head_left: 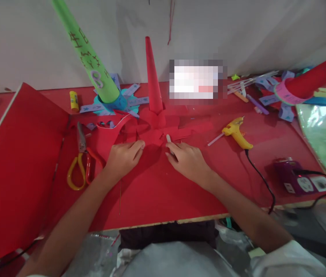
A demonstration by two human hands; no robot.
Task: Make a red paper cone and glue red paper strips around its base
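Observation:
My left hand (pixel 126 156) is closed at the near edge of the red paper cut-outs (pixel 151 129); what its fingers hold, if anything, is hidden. A slim pale stick with a rounded end (pixel 168 137), pen-like, pokes out of my closed right hand (pixel 187 156). Behind both hands a tall red paper cone (pixel 153 77) stands upright among the red petal-shaped pieces. Scissors with yellow and red handles (pixel 82 157) lie left of my left hand. To the right of my right hand rests a yellow glue gun (pixel 238 132) with a glue stick in its back.
A green lettered cone (pixel 93 61) stands on a blue base, beside a glue stick tube (pixel 74 101). At left rises a red board (pixel 21 165). A purple box (pixel 292 177) with the glue gun's cord sits at right. Another red cone (pixel 318 79) leans at far right.

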